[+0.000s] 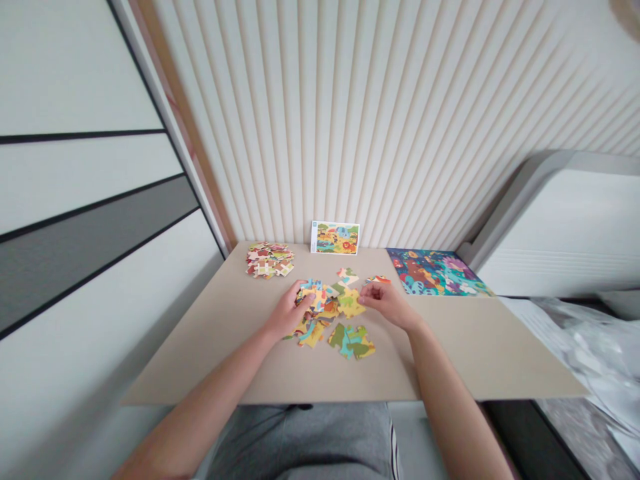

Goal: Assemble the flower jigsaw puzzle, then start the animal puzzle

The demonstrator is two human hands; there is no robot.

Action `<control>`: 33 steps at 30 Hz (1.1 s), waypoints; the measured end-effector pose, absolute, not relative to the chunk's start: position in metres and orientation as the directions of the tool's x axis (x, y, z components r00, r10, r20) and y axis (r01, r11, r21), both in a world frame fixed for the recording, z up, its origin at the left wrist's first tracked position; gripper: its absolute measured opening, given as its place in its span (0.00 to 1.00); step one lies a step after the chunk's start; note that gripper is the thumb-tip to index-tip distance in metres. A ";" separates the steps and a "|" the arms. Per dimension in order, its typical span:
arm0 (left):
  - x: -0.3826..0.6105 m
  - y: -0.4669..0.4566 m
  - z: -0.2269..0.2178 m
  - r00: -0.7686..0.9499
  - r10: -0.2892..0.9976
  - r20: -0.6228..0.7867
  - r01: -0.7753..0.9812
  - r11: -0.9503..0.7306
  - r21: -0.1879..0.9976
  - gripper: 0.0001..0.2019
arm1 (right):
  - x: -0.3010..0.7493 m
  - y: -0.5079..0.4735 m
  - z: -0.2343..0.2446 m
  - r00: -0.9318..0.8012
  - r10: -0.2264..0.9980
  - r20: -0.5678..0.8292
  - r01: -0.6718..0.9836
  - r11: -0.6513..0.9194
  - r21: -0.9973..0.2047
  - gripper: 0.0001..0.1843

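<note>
My left hand (293, 310) is closed around several colourful jigsaw pieces (316, 297), its thumb lying over them. Below it, more loose pieces (313, 331) lie in a heap on the table. My right hand (383, 301) pinches the edge of a yellow-green puzzle piece (351, 303) between thumb and fingers. Nearer to me lies a green, blue and yellow group of pieces (351, 341). Beyond the hands rest a pale piece (347, 275) and a small red-and-orange one (377, 279), partly hidden by my right hand.
A beige table (210, 353) carries everything. At its back left sits a pile of red and white pieces (270, 260). A picture card (335, 239) leans against the ribbed wall. At the right back lies a dark, colourful picture sheet (440, 272); crumpled clear plastic (585, 353) is beyond the right edge.
</note>
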State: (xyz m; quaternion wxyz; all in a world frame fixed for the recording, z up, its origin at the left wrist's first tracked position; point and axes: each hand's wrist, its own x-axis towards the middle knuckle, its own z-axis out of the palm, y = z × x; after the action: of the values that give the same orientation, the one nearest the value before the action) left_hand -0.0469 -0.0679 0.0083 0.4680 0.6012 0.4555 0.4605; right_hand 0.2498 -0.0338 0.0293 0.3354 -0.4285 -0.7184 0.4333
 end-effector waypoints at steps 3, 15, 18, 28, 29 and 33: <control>-0.046 -0.067 0.006 0.161 0.977 0.139 0.099 -0.156 0.983 0.19 | 0.261 -0.021 0.021 -0.137 0.967 0.217 0.449 0.255 -0.856 0.21; -0.048 -0.065 0.002 0.158 0.977 0.140 0.115 -0.159 0.981 0.19 | 0.258 -0.048 0.037 -0.750 0.649 -0.129 0.501 0.429 -0.751 0.24; -0.048 -0.065 0.003 0.148 0.981 0.129 0.127 -0.149 0.981 0.19 | 0.255 -0.049 0.034 -0.752 0.641 -0.153 0.539 0.465 -0.702 0.21; -0.047 -0.067 0.009 0.152 0.981 0.118 0.117 -0.136 0.984 0.19 | 0.262 -0.037 0.026 -0.505 0.863 -0.005 0.461 0.265 -0.847 0.18; -0.047 -0.068 0.010 0.151 0.982 0.115 0.111 -0.133 0.985 0.19 | 0.265 -0.034 0.026 -0.441 0.896 0.050 0.448 0.268 -0.853 0.19; -0.046 -0.067 0.010 0.151 0.982 0.117 0.101 -0.133 0.986 0.19 | 0.278 -0.021 0.022 -0.122 0.965 0.234 0.573 0.261 -0.777 0.21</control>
State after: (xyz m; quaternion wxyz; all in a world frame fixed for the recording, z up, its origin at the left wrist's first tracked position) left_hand -0.0461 -0.0675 0.0099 0.4740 0.5921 0.4572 0.4644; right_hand 0.2778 -0.0210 0.0222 0.3722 -0.5481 -0.7013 0.2631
